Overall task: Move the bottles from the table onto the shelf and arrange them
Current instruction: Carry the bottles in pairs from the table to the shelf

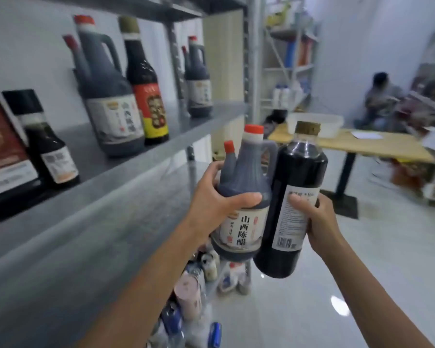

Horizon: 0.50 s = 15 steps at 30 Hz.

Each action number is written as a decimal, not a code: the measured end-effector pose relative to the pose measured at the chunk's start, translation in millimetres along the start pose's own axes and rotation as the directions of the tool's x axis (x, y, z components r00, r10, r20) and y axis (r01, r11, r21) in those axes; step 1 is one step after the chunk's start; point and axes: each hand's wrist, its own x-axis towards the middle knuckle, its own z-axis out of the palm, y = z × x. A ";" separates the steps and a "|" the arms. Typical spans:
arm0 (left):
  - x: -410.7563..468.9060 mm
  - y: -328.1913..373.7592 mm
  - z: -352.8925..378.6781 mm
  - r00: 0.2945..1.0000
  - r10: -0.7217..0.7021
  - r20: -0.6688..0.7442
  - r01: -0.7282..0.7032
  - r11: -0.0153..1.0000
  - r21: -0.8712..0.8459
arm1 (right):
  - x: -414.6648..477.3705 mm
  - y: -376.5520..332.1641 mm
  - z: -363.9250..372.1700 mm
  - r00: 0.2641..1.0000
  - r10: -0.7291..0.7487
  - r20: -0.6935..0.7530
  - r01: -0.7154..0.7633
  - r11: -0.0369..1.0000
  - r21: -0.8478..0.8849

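Note:
My left hand [215, 197] grips a dark vinegar jug [241, 179] with red caps, a handle and a white label. My right hand [317, 224] holds a tall dark bottle [296, 177] with a brown cap and a white back label. Both bottles are upright, side by side and touching, in the air in front of the grey metal shelf [126, 156]. On that shelf stand a matching vinegar jug [108, 96], a red-and-yellow-labelled bottle [146, 89], a small dark bottle [45, 141], a second jug [199, 79] further back, and a dark red-labelled container [3, 151] at the far left.
The wooden table [377, 144] stands behind the bottles with a white tub [319, 121] on it. A person [379, 99] sits beyond it. More bottles [199, 292] crowd the lower shelf below my arms. Another rack [286, 59] stands at the back. The floor at the right is glossy white.

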 end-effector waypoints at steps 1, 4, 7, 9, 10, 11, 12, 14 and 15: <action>11.6 8.6 -5.6 0.999 0.037 -0.036 -0.036 0.999 0.019 | 20.8 -3.2 9.4 0.999 -0.040 0.033 0.040 0.999 0.017; 51.5 32.1 -16.5 0.972 0.164 -0.168 -0.154 0.986 0.070 | 86.8 -14.2 34.0 0.984 -0.153 0.095 0.143 0.985 0.096; 100.1 50.7 -20.1 0.897 0.281 -0.341 -0.229 0.956 0.185 | 153.8 -29.4 54.4 0.953 -0.249 0.172 0.225 0.963 0.149; 134.7 57.6 -21.6 0.837 0.341 -0.427 -0.256 0.935 0.245 | 194.1 -38.6 66.3 0.941 -0.282 0.189 0.250 0.952 0.175; 151.8 59.6 -22.5 0.804 0.370 -0.466 -0.263 0.924 0.279 | 212.7 -41.1 71.7 0.936 -0.296 0.193 0.260 0.946 0.192; 167.7 60.9 -23.5 0.767 0.401 -0.501 -0.267 0.909 0.320 | 229.7 -42.1 77.5 0.930 -0.310 0.198 0.271 0.941 0.203; 182.0 61.3 -24.7 0.725 0.436 -0.533 -0.267 0.892 0.366 | 245.3 -42.1 83.7 0.923 -0.326 0.207 0.283 0.936 0.211; 205.7 61.8 -27.5 0.644 0.498 -0.580 -0.251 0.854 0.455 | 271.8 -41.3 97.0 0.911 -0.346 0.226 0.294 0.927 0.233; 215.5 60.8 -29.5 0.614 0.513 -0.599 -0.230 0.843 0.486 | 282.6 -40.4 103.1 0.908 -0.350 0.231 0.294 0.924 0.243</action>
